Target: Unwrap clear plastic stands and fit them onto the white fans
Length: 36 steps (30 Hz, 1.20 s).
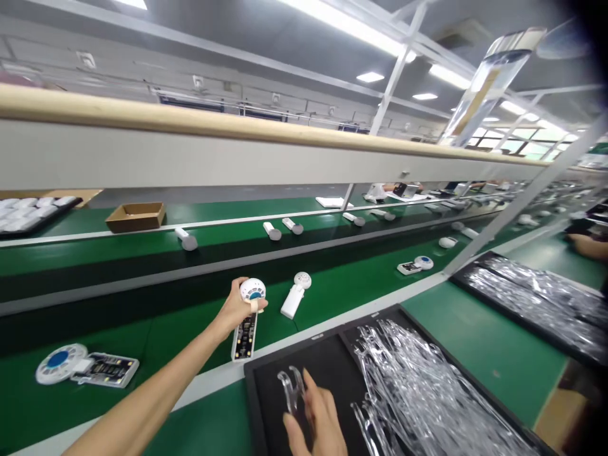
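My left hand (236,308) is wrapped around the neck of a white handheld fan (246,335), whose open handle shows a dark circuit board. The fan's round head with a blue centre sticks out above my fingers, over the green belt. Above the bare left half of a black tray (266,373), my right hand (318,415) pinches a clear plastic piece (291,389) with two curved prongs. A heap of similar clear pieces (418,386) fills the tray's right half. Beside my left hand, a closed white fan (295,296) lies on the belt.
Another open fan (90,367) lies on the belt at left, and one (415,265) at right. A second tray of clear parts (532,297) sits to the right, near a slanted white post (508,202). Across the far belt stands a brown box (136,217). Another person's arm (589,246) shows at right.
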{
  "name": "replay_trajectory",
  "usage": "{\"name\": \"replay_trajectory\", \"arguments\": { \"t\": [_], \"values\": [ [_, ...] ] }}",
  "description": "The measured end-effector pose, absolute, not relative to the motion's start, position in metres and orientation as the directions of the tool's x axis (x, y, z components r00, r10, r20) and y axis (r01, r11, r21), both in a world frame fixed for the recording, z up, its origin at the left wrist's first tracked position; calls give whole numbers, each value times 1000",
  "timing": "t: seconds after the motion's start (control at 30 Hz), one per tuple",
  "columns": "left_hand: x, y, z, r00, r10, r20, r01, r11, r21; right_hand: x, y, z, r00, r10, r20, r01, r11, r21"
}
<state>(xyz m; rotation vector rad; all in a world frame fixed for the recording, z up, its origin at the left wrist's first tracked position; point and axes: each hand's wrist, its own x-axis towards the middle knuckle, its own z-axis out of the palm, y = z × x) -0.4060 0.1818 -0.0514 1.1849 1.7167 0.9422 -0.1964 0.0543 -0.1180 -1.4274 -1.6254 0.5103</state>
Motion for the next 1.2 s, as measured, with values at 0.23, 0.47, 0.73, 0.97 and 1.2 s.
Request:
{"name": "replay_trajectory", "arguments": {
  "t": [0.23,0.47,0.73,0.97,1.2],
  "values": [
    [-393,92,-3,-242,917,-316,-300,238,924,-266,62,-62,-240,818,524,701,519,-489],
    [-390,60,12,-379,856,-351,-365,211,907,-287,34,-79,-162,843,513,785,425,-452],
    [-381,33,-14,-191,903,-385,-569,218,793,-252,31,-72,-289,860,421,661,498,-562],
    [-364,15,-22,-328,860,-391,-437,229,870,-251,40,-67,1,997,77,276,74,-958],
    [-345,11,-44,-522,826,-214,-279,72,957,-265,54,-89,231,959,-162,19,-171,-985]
  ]
}}
